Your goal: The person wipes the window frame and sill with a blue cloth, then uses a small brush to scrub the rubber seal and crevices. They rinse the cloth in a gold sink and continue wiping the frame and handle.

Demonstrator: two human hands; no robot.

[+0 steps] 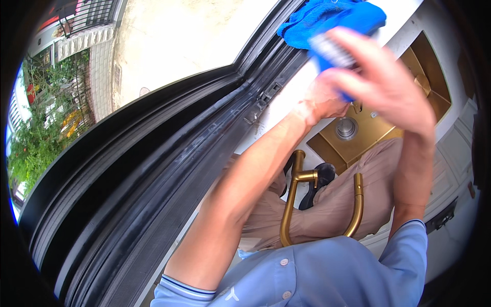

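A blurred brush with pale bristles (334,50) and blue parts lies between my two hands at the upper right. My left hand (326,94) is curled round its lower blue part. Over it reaches my right hand (387,82), its thumb and forefinger apart on either side of the bristles; blur hides whether it grips the brush. Just beyond, a crumpled blue cloth (326,21) rests on the white sill beside the black window frame.
Black window tracks (153,184) run along the left, with a metal latch part (264,98) on them. A brass-coloured sink (368,132) with a round drain strainer (346,128) lies at the right. A brass faucet (293,203) curves close to my body, above my crouched legs.
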